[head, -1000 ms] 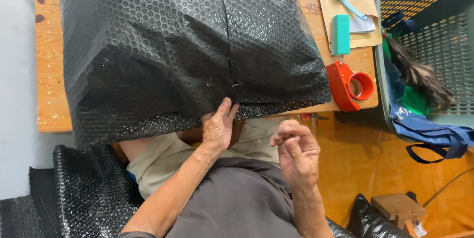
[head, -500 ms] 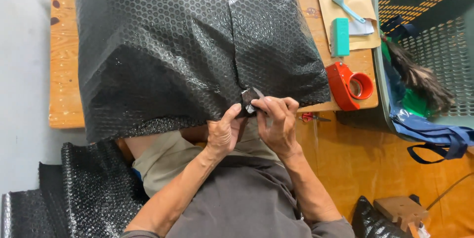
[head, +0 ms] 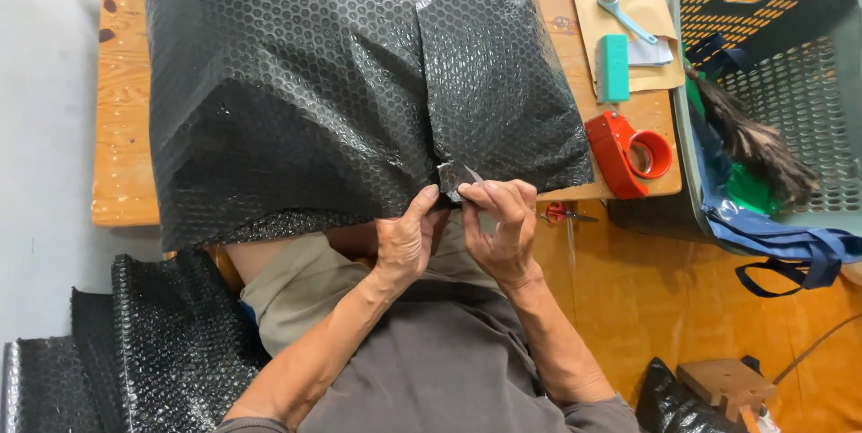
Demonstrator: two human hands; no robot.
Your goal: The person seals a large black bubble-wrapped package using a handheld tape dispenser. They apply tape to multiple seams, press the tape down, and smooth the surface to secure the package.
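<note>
A big bundle wrapped in black bubble wrap covers most of the wooden table. Its seam runs down the middle to the near edge. My left hand and my right hand meet at the bottom end of that seam. Both pinch a small flap of the wrap between fingers and thumbs, with what looks like a piece of clear tape on it. My forearms come up from my lap.
A red tape dispenser lies at the table's right edge, with a teal block and a small tool on a brown envelope behind it. A grey-green basket stands to the right. Red scissors lie below the table edge. More black bubble wrap lies at lower left.
One second ago my right hand hung free above my lap. It has come up to the seam's end beside my left hand, and both now pinch the flap.
</note>
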